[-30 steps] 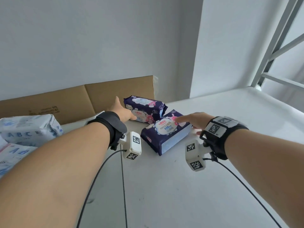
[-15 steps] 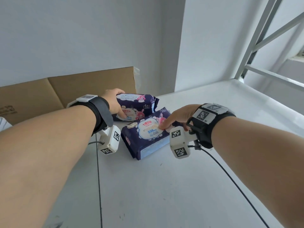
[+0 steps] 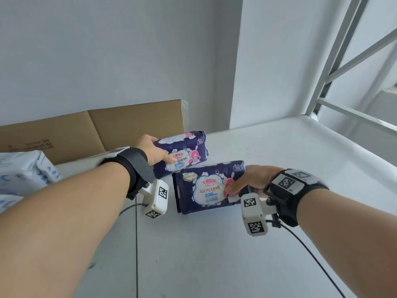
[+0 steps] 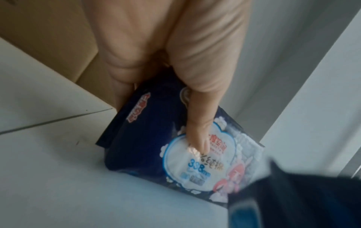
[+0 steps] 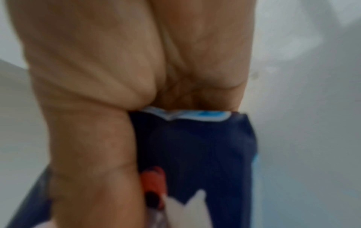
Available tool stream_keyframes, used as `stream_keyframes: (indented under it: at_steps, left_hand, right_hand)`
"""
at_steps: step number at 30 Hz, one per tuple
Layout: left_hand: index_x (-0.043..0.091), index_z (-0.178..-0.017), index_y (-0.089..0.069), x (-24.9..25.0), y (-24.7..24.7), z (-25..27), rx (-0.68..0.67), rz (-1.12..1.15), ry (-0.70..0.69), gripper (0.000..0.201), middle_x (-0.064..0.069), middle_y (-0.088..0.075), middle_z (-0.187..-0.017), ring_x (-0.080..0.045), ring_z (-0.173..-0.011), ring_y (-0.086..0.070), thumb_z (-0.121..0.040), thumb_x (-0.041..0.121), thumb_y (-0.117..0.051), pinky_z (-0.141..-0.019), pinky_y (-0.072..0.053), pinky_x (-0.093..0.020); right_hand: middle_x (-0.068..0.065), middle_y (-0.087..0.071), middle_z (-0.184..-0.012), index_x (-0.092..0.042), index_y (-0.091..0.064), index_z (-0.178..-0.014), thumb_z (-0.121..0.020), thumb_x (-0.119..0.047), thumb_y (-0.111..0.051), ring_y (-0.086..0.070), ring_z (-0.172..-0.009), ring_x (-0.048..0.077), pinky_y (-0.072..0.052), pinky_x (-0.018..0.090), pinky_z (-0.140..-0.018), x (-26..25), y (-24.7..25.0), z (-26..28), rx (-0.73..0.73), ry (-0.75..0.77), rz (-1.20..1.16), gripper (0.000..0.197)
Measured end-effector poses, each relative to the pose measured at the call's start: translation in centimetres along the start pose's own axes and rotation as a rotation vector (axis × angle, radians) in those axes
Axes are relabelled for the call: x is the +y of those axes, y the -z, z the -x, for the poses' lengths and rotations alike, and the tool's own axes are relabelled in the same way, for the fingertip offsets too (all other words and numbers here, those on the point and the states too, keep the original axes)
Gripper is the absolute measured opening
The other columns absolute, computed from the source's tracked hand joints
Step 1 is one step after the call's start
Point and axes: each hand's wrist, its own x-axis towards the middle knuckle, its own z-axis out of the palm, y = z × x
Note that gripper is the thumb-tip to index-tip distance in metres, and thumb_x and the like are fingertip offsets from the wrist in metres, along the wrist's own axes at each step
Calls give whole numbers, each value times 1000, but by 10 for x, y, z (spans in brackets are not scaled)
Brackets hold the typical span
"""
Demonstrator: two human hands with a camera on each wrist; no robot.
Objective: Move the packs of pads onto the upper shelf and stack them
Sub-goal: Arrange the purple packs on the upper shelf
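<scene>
White shelf (image 3: 279, 190): two purple packs (image 3: 182, 153), two white packs (image 3: 23, 175).

Right-wrist view blurred; white packs (image 3: 23, 175) cut off left.

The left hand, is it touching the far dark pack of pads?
Touching. The left wrist view shows the left hand gripping the far pack, thumb pressed on its label.

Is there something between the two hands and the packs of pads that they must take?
No. The left hand already grips the far pack, and the right hand grips the near pack. Nothing lies between.
</scene>
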Motion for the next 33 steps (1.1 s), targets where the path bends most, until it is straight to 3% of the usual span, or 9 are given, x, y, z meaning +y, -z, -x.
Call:
stream_keyframes:
  at_steps: [3,5,11,15,17,20,24,29,33]
  left_hand:
    - [16,-86,-60,10,-4,34,-56,137,50,47,3,-66,-82,-14,-73,-65,-51,16,-92,-58,-52,-24]
    - [17,-79,-60,18,-9,61,-68,219,69,44,0,-69,-83,-15,-69,-67,-50,15,-92,-56,-54,-25]
    - [6,-118,-51,49,-48,172,-109,479,101,73,-17,-67,-108,-34,-87,-69,-55,1,-87,-77,-54,-58]
    - [6,-119,-50,68,-88,251,-172,515,98,71,-17,-69,-102,-33,-84,-70,-58,5,-86,-67,-57,-52]
    - [5,-120,-52,79,-108,287,-200,521,95,68,-16,-70,-103,-32,-86,-71,-61,8,-86,-68,-57,-52]
    - [5,-120,-53,93,-135,333,-201,534,97,66,-16,-70,-107,-33,-91,-69,-63,11,-85,-78,-54,-57]
    - [6,-122,-53,105,-169,375,-246,488,78,70,-14,-70,-105,-28,-90,-70,-62,19,-87,-77,-57,-49]
    - [8,-130,-45,115,-210,406,-343,434,52,75,-10,-62,-114,-28,-96,-65,-65,8,-84,-81,-56,-49]
    - [8,-136,-39,119,-245,419,-415,448,32,79,-15,-54,-129,-34,-111,-58,-69,-2,-79,-91,-51,-53]
  right_hand:
    - [11,-73,-105,-16,-74,-95,-50,-19,-89,-67,-102,36,-46,53,-99,24,2,26,-15,74,-80,47]
    - [13,-72,-106,-11,-72,-100,-54,-6,-85,-68,-100,34,-49,50,-96,41,5,50,-24,131,-144,48]
    - [19,-71,-107,-1,-64,-107,-65,26,-63,-69,-95,34,-58,41,-76,103,17,153,-23,237,-267,49]
    - [20,-72,-86,4,-63,-95,-68,37,-44,-71,-67,29,-54,28,-45,147,24,222,-71,267,-338,47]
    - [20,-72,-80,4,-63,-86,-69,39,-39,-70,-58,26,-50,23,-39,167,29,252,-96,269,-333,45]
    - [21,-72,-83,5,-63,-81,-68,38,-41,-70,-58,26,-50,23,-39,195,39,288,-65,247,-302,42]
    - [23,-70,-92,6,-62,-92,-66,39,-44,-70,-69,31,-53,25,-44,230,49,324,2,226,-296,46]
    - [26,-68,-108,6,-61,-111,-63,34,-53,-65,-100,43,-57,43,-73,273,56,353,114,170,-255,56]
    - [25,-69,-107,7,-60,-110,-63,29,-54,-66,-96,42,-55,36,-60,306,55,379,226,66,-242,53]
